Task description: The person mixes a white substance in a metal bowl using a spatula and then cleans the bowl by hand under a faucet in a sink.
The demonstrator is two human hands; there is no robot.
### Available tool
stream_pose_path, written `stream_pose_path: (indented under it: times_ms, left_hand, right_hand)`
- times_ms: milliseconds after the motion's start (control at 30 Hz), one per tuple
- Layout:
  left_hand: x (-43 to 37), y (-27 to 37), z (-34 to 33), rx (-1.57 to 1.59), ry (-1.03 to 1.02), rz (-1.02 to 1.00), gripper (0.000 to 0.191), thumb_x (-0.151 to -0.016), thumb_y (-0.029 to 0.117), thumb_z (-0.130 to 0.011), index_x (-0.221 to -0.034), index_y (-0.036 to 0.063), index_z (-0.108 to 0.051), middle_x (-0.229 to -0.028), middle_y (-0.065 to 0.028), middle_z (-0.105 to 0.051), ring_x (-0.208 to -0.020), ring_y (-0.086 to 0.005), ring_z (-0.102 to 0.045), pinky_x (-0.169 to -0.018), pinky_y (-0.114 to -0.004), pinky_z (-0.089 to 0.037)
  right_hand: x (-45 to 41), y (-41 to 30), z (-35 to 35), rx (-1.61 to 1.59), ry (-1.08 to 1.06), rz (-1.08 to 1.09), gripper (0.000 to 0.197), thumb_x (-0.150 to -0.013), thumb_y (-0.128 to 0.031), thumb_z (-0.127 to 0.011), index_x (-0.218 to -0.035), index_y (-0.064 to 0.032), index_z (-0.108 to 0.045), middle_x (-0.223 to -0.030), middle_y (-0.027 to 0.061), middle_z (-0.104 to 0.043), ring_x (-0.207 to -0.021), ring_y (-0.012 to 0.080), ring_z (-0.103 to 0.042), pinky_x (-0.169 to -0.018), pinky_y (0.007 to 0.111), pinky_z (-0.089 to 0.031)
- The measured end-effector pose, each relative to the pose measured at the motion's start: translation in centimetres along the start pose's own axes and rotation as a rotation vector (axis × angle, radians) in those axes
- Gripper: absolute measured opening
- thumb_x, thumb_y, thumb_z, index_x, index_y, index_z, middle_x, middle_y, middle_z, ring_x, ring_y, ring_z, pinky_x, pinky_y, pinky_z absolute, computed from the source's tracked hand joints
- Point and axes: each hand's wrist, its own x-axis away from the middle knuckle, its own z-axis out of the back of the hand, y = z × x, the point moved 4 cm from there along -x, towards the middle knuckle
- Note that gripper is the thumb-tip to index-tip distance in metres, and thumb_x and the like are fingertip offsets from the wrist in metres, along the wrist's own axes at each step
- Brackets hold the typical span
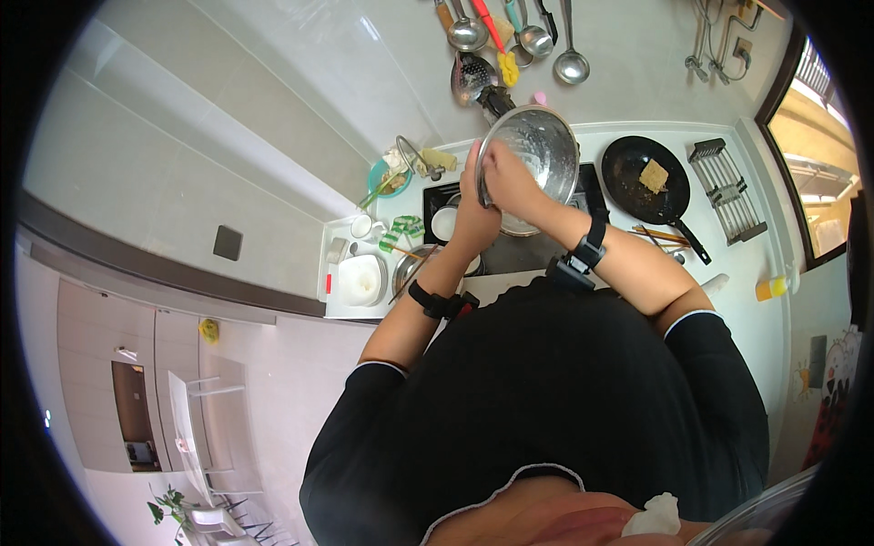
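Note:
A steel bowl [546,147], tilted up on its side with whitish wet-looking marks inside, is held over the sink and stove area. My left hand [478,211] grips its left rim. Across the bowl's mouth reaches my right hand [511,179], its fingers curled close by that same rim; whether they pinch the rim or something small is hidden. Both wrists wear black straps. Below the bowl lies a dark glass hob or panel [519,256], with a white bowl [444,223] at its left.
On the right are a black frying pan [631,170] with a sponge-like square [654,177], chopsticks [666,236] and a metal rack [728,191]. Stacked white plates [362,280] and a turquoise basin [379,179] stand on the left. Ladles [571,67] hang on the wall above.

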Motion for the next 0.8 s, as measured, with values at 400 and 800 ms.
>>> stream_pose_path:
  times_ms: [400,800]
  left_hand:
    - [1.6,4.2,-0.9,-0.197,0.046,-0.213,0.099,-0.072,-0.021,-0.039,-0.165,0.0058,-0.019,-0.157,-0.0229,-0.038,-0.149,-0.0389,-0.035,-0.124,-0.044,-0.026]
    - [-0.1,0.9,-0.6,-0.181,0.069,-0.062,0.095,-0.078,-0.017,-0.046,-0.165,0.0128,-0.022,-0.142,-0.0208,-0.050,-0.135,-0.0387,-0.049,-0.116,-0.043,-0.037]
  right_hand:
    - [-2.8,0.6,3.9,-0.836,-0.025,-0.636,0.025,-0.104,-0.011,-0.042,-0.108,0.0037,-0.061,-0.099,0.0173,-0.066,-0.092,0.0263,-0.066,-0.083,0.039,-0.053]
    - [0.7,-1.1,1.9,-0.458,-0.046,-0.496,0.023,-0.104,-0.013,-0.046,-0.104,0.0025,-0.063,-0.095,0.0132,-0.067,-0.082,0.0171,-0.063,-0.070,0.035,-0.053]
